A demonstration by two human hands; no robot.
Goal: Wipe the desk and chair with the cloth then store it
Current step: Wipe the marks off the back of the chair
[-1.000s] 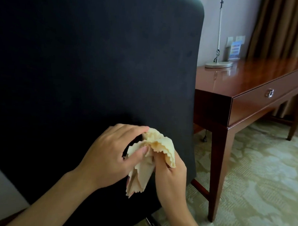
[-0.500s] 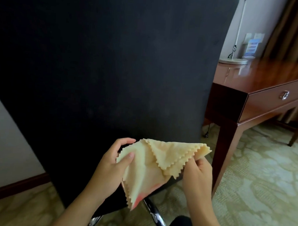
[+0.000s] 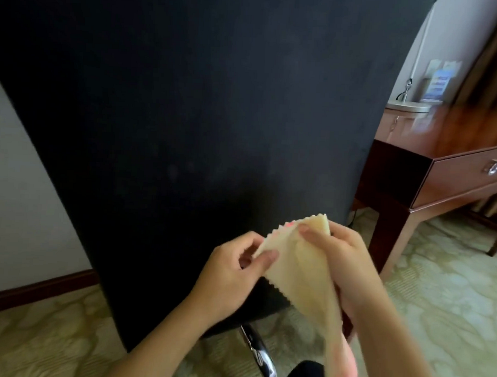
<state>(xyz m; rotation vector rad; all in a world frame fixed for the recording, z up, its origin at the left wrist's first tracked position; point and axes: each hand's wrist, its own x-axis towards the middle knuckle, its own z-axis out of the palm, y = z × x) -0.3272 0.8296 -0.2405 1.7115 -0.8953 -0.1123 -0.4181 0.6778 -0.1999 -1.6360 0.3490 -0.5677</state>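
A pale yellow cloth (image 3: 300, 267) with zigzag edges and a pink tip hangs folded between my hands, low in the middle of the view. My left hand (image 3: 229, 276) pinches its left corner between thumb and fingers. My right hand (image 3: 341, 260) grips its upper right part, and the cloth trails down past that wrist. Right behind the cloth stands the dark back of the chair (image 3: 202, 115), filling most of the view. The glossy brown wooden desk (image 3: 448, 140) stands to the right of the chair.
A chrome chair leg (image 3: 258, 351) shows below the backrest. The desk has a drawer with a metal pull (image 3: 492, 166), a lamp base (image 3: 407, 105) and a small sign card (image 3: 436, 88). Patterned carpet (image 3: 436, 296) covers the floor; a wall with dark skirting (image 3: 38, 287) is at left.
The crumpled cloth was spread open between my hands, then folded narrower and longer. My hands have come closer together. The view has shifted left and down, closer to the chair back.
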